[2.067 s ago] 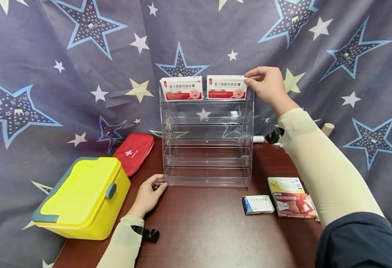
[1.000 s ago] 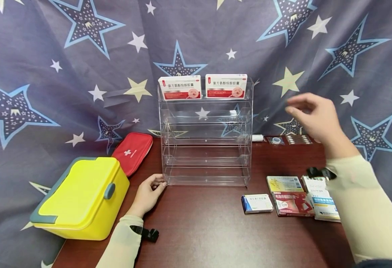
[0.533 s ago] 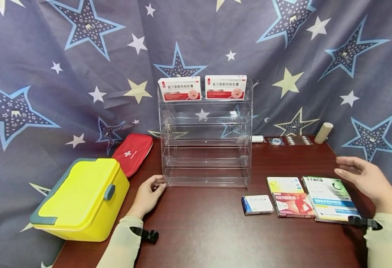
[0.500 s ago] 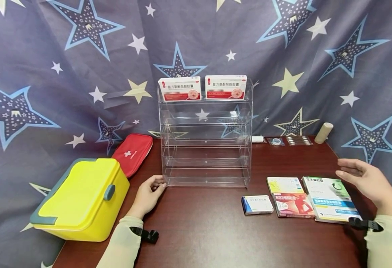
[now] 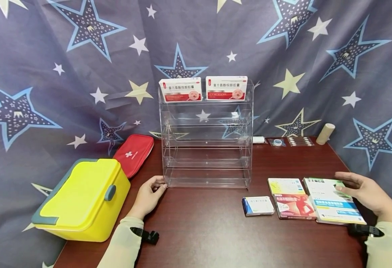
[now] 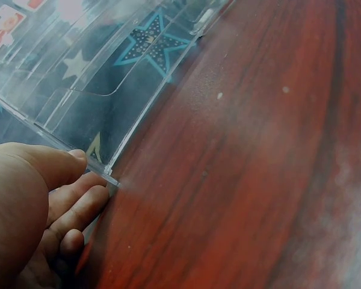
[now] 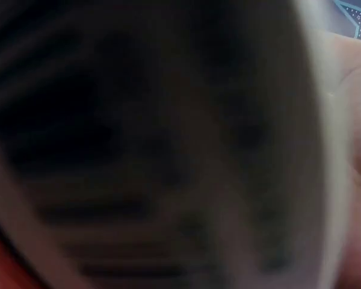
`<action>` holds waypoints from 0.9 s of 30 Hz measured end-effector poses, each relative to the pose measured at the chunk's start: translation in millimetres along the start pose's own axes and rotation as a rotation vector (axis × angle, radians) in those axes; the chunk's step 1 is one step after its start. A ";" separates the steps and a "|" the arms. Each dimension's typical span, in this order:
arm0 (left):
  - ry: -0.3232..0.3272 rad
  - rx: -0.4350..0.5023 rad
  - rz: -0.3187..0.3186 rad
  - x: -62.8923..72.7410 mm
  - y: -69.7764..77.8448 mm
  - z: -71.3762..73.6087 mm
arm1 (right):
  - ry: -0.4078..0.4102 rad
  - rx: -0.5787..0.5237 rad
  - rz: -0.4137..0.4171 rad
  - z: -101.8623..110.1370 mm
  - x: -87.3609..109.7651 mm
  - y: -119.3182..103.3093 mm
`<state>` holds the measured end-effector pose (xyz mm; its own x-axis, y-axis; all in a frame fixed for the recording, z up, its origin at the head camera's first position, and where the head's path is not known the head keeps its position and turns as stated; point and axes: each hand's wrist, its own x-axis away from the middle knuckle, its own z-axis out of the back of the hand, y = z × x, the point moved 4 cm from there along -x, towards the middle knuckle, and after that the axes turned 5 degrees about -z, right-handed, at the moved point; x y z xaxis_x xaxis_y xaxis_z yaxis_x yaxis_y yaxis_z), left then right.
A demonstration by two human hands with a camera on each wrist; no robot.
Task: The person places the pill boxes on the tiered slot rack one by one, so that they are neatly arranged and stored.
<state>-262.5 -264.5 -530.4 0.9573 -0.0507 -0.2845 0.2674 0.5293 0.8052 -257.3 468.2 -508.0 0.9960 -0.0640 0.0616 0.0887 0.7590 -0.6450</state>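
Right grip (image 5: 365,191) over green-white box (image 5: 324,189) edge; left grip (image 5: 149,195) pinching rack (image 5: 206,182).

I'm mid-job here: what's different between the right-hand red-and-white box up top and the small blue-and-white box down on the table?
Pose: the red-and-white box is propped up on edge, while the blue-and-white box lies flat.
Place: the red-and-white one sits in the clear rack's top tier; the blue-and-white one is on the table.
Look: the red-and-white one has red along its bottom, the blue-and-white one blue at its left end.
Both are printed boxes with mostly white faces.
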 end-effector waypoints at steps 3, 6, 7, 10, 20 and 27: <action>0.001 -0.003 -0.001 -0.4 -0.2 0.1 | -0.003 0.000 -0.002 -2.5 -1.0 3.4; 0.004 -0.006 -0.002 -0.5 -0.5 0.2 | -0.008 0.000 0.007 -4.4 -1.1 4.7; 0.004 -0.007 -0.004 -0.5 -0.5 0.3 | -0.007 -0.005 0.005 -4.6 -1.1 5.1; 0.005 -0.007 -0.009 -0.5 -0.5 0.2 | -0.015 0.002 -0.007 -4.9 -0.6 6.4; 0.007 -0.004 -0.017 0.7 2.0 0.3 | 0.003 0.066 -0.014 -6.0 -1.1 9.7; 0.006 -0.008 -0.013 1.0 0.0 -1.0 | 0.044 0.052 -0.014 -6.8 -3.6 13.9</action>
<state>-261.6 -263.6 -531.2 0.9531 -0.0529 -0.2981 0.2790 0.5357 0.7969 -259.6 474.5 -522.4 0.9941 -0.1023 0.0365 0.1035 0.7902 -0.6041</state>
